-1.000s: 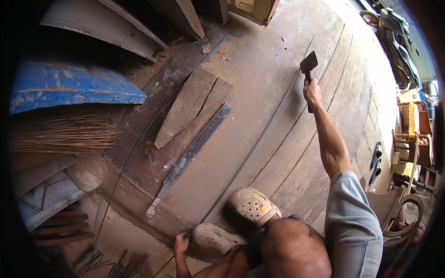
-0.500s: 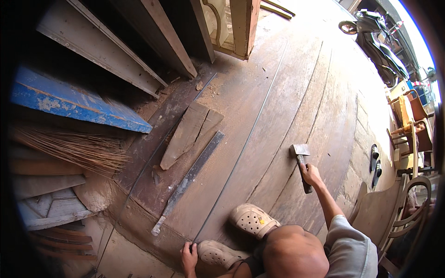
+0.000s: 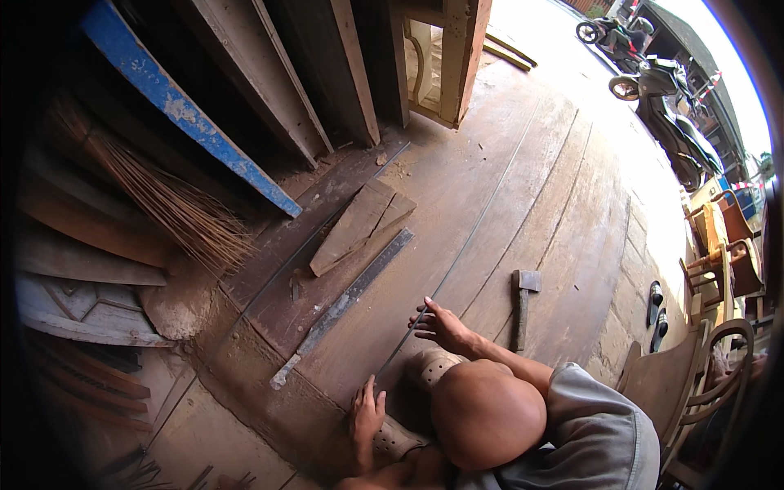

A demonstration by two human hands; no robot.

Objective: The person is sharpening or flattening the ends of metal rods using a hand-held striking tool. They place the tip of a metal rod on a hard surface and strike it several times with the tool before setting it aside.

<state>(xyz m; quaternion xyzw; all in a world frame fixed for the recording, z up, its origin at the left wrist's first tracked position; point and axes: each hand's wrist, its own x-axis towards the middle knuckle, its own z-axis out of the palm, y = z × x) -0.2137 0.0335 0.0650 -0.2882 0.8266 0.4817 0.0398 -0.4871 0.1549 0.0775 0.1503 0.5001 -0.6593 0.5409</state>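
My right hand (image 3: 441, 325) reaches over a thin grey rod (image 3: 462, 245) lying along the dusty plank floor, fingers spread and fingertips at the rod. Lower down, my left hand (image 3: 367, 415) is at the same rod's near end, fingers extended. An axe (image 3: 521, 314) lies right of my right hand, head away from me. Left of the rod are a flat dark metal bar (image 3: 353, 294) and a cracked, tapered wooden block (image 3: 359, 224). My bare knee (image 3: 487, 412) and beige perforated clogs (image 3: 434, 368) show at the bottom.
Leaning boards, one blue (image 3: 180, 106), and a twig bundle (image 3: 171, 196) line the left. A wooden frame (image 3: 449, 73) stands at the top. Stacked chairs (image 3: 727, 245), black sandals (image 3: 655, 304) and parked scooters (image 3: 674, 118) are at right. A step edge (image 3: 237, 376) runs at lower left.
The axe, earlier raised in my right hand, now lies released on the planks. My right hand has moved left onto the rod; my left hand has shifted up along it. The view has shifted.
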